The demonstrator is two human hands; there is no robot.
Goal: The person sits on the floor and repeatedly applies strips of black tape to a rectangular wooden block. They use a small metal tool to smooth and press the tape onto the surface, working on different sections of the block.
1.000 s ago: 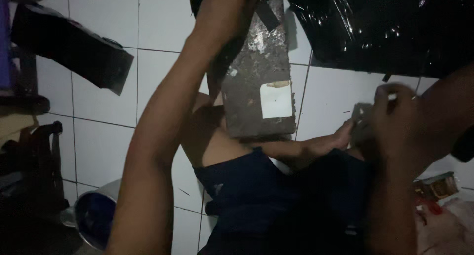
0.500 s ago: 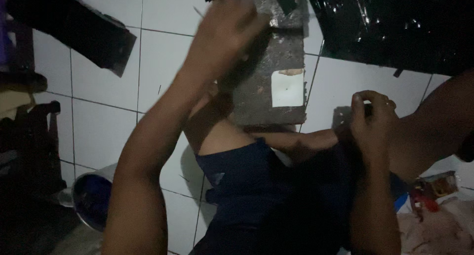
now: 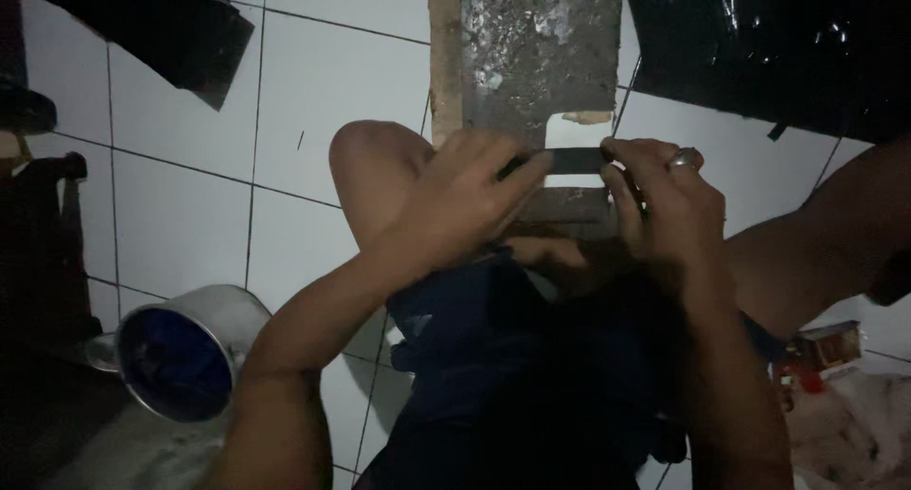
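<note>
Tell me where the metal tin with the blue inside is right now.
In the head view the metal tin lies on its side at lower left on the white tiled floor, just left of the left forearm, well away from both hands.

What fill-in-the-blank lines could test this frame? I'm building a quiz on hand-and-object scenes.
1. Both hands hold a small dark strip over the grey ____.
2. A ring sits on a finger of the ____ hand.
3. The left hand and right hand work above a floor of white ____.
4. The metal can at lower left is ____ inside.

Missing words: board; right; tiles; blue
</note>
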